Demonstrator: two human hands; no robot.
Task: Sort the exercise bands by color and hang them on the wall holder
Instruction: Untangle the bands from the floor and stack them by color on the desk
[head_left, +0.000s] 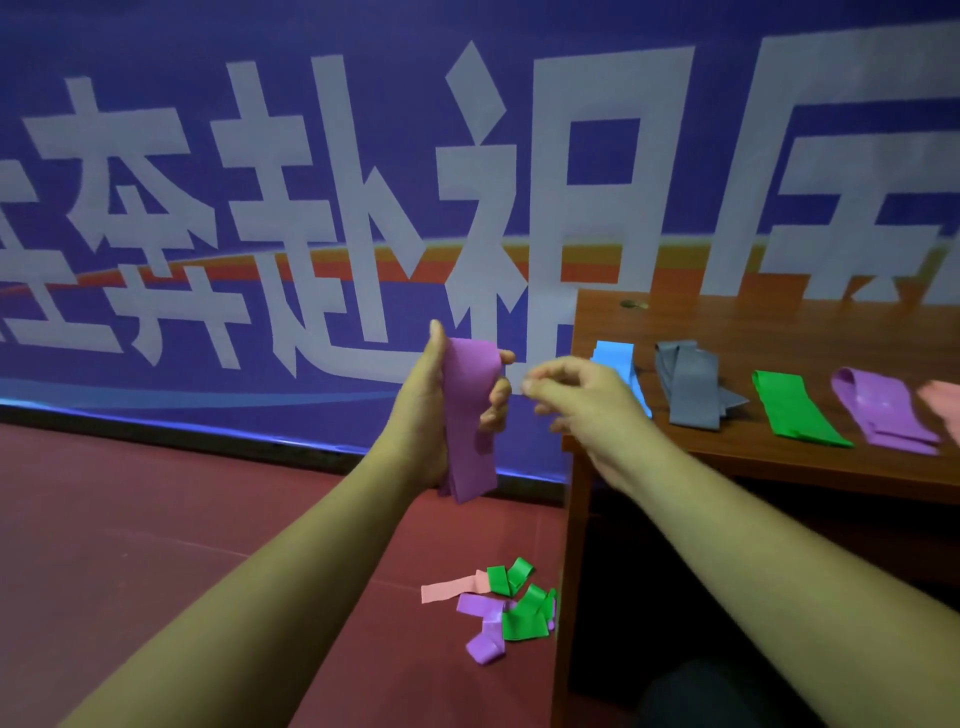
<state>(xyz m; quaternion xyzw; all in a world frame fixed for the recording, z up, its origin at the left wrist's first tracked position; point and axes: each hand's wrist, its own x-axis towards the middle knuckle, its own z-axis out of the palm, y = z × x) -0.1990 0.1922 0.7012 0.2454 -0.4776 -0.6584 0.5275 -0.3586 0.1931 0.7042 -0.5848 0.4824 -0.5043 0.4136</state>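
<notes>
My left hand (431, 410) grips a folded purple band (470, 415) upright in front of the wall banner, fingers curled round its right edge. My right hand (576, 395) hovers just to its right with loosely curled fingers, holding nothing. On the wooden table (727, 322) lie sorted bands in a row: blue (615, 358), grey (688, 384), green (792, 408), purple (883, 410) and a pink one (943, 402) cut off by the right edge. No wall holder is visible.
On the red floor (156, 519) beside the table leg lies a loose pile of bands (498, 603) in pink, green and purple. A big blue banner (260, 182) with white characters covers the wall behind.
</notes>
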